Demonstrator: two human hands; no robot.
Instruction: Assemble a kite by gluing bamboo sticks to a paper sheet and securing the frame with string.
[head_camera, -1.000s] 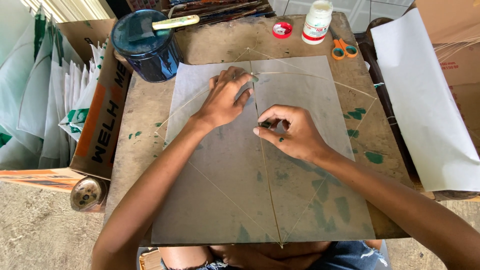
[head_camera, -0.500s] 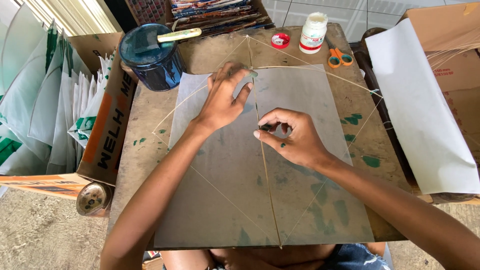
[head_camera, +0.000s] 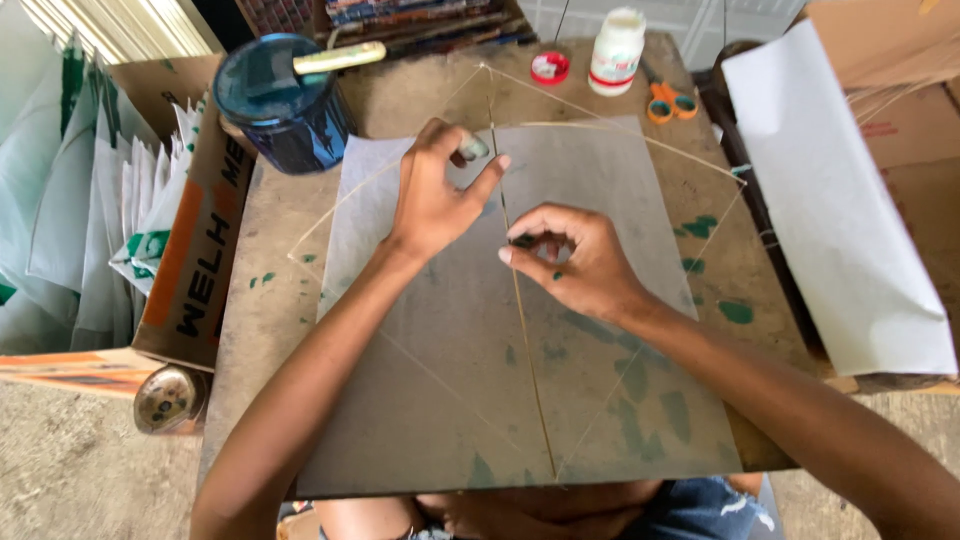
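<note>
A dark blue tin (head_camera: 283, 100) stands at the bench's (head_camera: 262, 300) far left corner with a pale-handled tool (head_camera: 337, 58) laid across its lid; what it holds is hidden. A white bottle (head_camera: 616, 50) stands open beside its red cap (head_camera: 550, 67). The translucent paper sheet (head_camera: 440, 400) lies flat mid-bench under a thin stick frame (head_camera: 520, 300). The left hand (head_camera: 437, 195) presses on the paper, fingers curled (one tip smeared grey). The right hand (head_camera: 580, 262) pinches the centre stick. Since half a second ago, the left hand has slid slightly toward the top.
</note>
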